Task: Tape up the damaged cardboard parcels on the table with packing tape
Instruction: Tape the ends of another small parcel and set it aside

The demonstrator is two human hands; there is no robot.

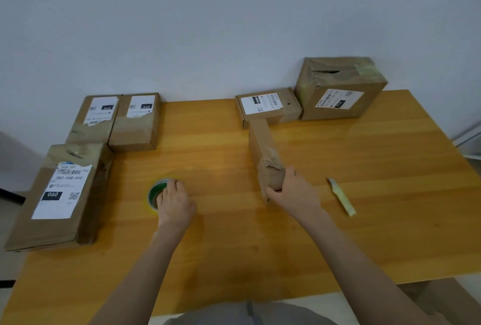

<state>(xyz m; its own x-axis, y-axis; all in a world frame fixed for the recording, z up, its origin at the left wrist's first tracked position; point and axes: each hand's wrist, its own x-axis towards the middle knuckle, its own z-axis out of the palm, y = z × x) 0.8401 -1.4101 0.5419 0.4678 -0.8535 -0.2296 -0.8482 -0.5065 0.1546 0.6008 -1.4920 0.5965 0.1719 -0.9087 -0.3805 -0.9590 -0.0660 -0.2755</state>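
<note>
Your right fingers point(273, 191) are wrapped round the near end of the narrow parcel point(263, 147), thumb above and fingertips tucked underneath, so the right hand point(294, 189) has a firm hold on it. That long, slim box lies near the middle of the table point(364, 233), its far end touching the flat parcel point(268, 105) at the back. Your left hand point(174, 204) curls over the roll of packing tape point(155, 192), fingers bent down across its green core and yellowish rim. The step in hand looks like bringing box and tape together. Square the parcel in front of you with its crumpled end towards you, press the wrinkled brown wrapping flat, then lay the strip well past the tear onto sound cardboard. That end is soft and creased and will probably give under pressure, so brace the firmer side. The wood is glossy, so the box may slide; hold it down. A pale cutter point(341, 197) lies just right of your hand. Further out, the big box point(338, 87) shows a ripped top, and three labelled parcels sit at the left, the nearest marked 060 point(59, 194).
</note>
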